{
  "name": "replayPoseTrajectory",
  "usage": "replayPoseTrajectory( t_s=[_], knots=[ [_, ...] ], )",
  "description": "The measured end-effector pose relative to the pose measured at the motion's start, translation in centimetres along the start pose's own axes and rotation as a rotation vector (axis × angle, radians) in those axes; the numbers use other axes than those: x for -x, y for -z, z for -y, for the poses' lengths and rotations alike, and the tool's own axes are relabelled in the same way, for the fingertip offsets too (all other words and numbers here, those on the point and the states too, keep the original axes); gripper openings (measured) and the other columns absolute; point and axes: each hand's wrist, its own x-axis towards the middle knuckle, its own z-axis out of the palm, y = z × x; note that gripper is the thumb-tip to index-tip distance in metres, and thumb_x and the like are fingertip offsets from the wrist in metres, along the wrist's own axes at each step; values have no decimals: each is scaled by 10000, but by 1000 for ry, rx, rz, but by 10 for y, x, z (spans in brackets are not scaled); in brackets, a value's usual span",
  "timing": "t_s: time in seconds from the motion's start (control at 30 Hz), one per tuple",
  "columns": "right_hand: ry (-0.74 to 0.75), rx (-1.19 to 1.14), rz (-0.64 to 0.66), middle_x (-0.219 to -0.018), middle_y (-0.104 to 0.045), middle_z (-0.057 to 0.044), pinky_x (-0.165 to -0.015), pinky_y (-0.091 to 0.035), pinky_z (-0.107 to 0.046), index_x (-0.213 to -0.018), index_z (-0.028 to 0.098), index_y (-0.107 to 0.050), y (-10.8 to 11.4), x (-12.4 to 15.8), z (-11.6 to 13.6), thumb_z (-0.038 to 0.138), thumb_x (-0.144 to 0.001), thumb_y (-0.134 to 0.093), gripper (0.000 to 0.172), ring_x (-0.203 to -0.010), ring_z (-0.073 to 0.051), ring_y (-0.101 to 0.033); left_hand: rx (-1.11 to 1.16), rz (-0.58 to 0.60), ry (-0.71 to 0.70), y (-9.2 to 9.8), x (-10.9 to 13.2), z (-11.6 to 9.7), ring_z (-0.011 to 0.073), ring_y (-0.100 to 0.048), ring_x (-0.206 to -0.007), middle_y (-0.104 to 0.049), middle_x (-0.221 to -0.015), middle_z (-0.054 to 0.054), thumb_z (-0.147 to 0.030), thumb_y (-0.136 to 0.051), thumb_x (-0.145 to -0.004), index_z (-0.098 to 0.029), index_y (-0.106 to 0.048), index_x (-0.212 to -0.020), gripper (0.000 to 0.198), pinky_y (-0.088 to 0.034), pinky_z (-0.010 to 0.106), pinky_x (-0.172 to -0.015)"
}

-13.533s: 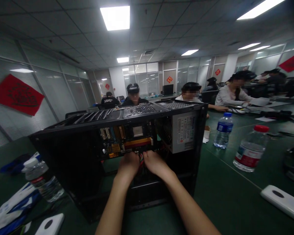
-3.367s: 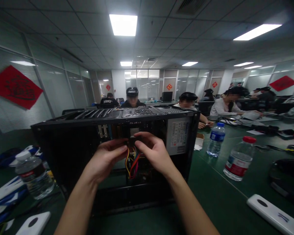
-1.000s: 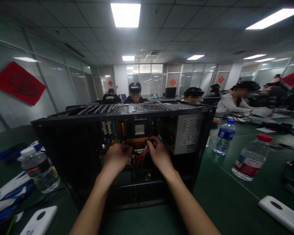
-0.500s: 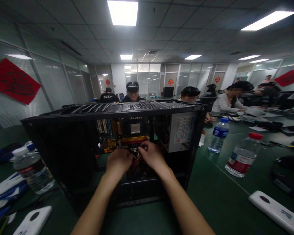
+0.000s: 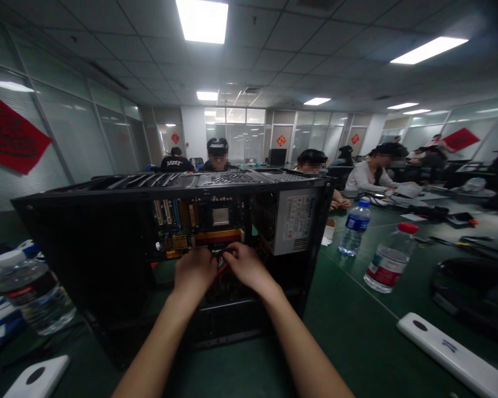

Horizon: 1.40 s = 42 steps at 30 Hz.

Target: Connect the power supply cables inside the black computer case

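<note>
An open black computer case point(image 5: 74, 243) stands on the green table, its side uncovered toward me. Both my hands reach into it, at the lower edge of the motherboard point(image 5: 205, 215). My left hand point(image 5: 195, 268) is closed, fingers curled around the end of a bundle of coloured power cables point(image 5: 222, 268). From the other side my right hand point(image 5: 247, 266) pinches the same cables, thumb and fingers together. The connector between the fingertips is mostly hidden. Just above the hands are the yellow and red memory slots point(image 5: 218, 237). A silver power supply point(image 5: 294, 224) sits at the upper right inside.
Left of the case is a white-capped water bottle point(image 5: 35, 293). A blue-capped bottle point(image 5: 354, 229) and a red-capped bottle point(image 5: 388, 262) stand to the right. White numbered devices point(image 5: 452, 345) lie near the front. Several people sit beyond the case.
My view has turned slightly right, so everything sits further left. Both hands stay at the cables, with the fingertips slightly closer together.
</note>
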Motion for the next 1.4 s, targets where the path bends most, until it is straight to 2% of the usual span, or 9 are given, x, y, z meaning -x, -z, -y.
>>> replayPoseTrajectory(
  t_s=[0.13,0.23,0.3,0.4,0.47,0.57,0.73,1.07,1.4],
  knots=[
    [5,-14,48,-974,-731,-117,-765,-459,-278,-1063,119,-686,-2,3,-3,217,-892,-547,241,-872,-203,-670,23,49,-5,4,-3,-2,292,-703,-870,-745,-933,170,-357,-427,-898,-163,-750,-938,378,-499,342,-728],
    [-64,-48,55,-998,-725,-128,-786,-483,-291,-1091,112,-651,-6,0,-4,215,-890,-550,247,-930,-218,-671,21,68,-9,3,-5,0,290,-706,-873,-746,-951,172,-373,-420,-901,-174,-751,-941,388,-499,339,-726],
    [-179,-132,46,-947,-721,-106,-698,-509,-271,-1086,122,-609,-10,-4,-2,211,-886,-566,223,-852,-200,-681,24,71,-12,2,-6,1,290,-705,-879,-743,-973,175,-381,-410,-904,-174,-747,-960,399,-498,337,-721],
    [-378,-348,152,-809,-700,-52,-537,-506,-221,-911,148,-552,-11,-9,4,185,-928,-513,57,-623,-135,-658,49,92,-14,1,-8,3,291,-703,-888,-739,-992,178,-378,-403,-903,-171,-741,-980,404,-496,334,-714],
    [-463,-471,241,-723,-683,-26,-472,-488,-197,-810,163,-494,-9,-9,8,156,-963,-443,162,-495,-101,-619,61,104,-21,2,-8,4,300,-702,-898,-737,-993,182,-366,-400,-900,-167,-739,-975,401,-497,344,-722],
    [-529,-573,315,-705,-695,-27,-423,-461,-181,-807,162,-480,-2,-8,10,147,-989,-393,202,-434,-98,-618,80,114,-27,6,-6,3,325,-698,-920,-734,-992,189,-361,-389,-901,-156,-736,-956,406,-499,374,-743],
    [-586,-644,379,-754,-714,-44,-431,-441,-166,-830,139,-548,3,-10,7,212,-1006,-410,235,-469,-101,-649,103,120,-46,8,-4,4,331,-698,-929,-730,-1003,193,-372,-367,-910,-155,-730,-960,426,-500,387,-752],
    [-596,-713,429,-615,-649,16,-481,-441,-181,-826,145,-548,-3,-16,1,229,-1014,-405,251,-498,-105,-648,140,157,-39,5,-8,10,310,-698,-935,-726,-1027,191,-381,-359,-920,-158,-731,-977,438,-498,373,-767],
    [-628,-688,444,-703,-672,-17,-532,-448,-210,-824,141,-574,-3,-18,0,236,-1018,-373,295,-523,-101,-616,172,223,20,4,-10,7,334,-692,-965,-724,-1065,196,-403,-337,-913,-159,-724,-995,465,-502,385,-749]
  ],
)
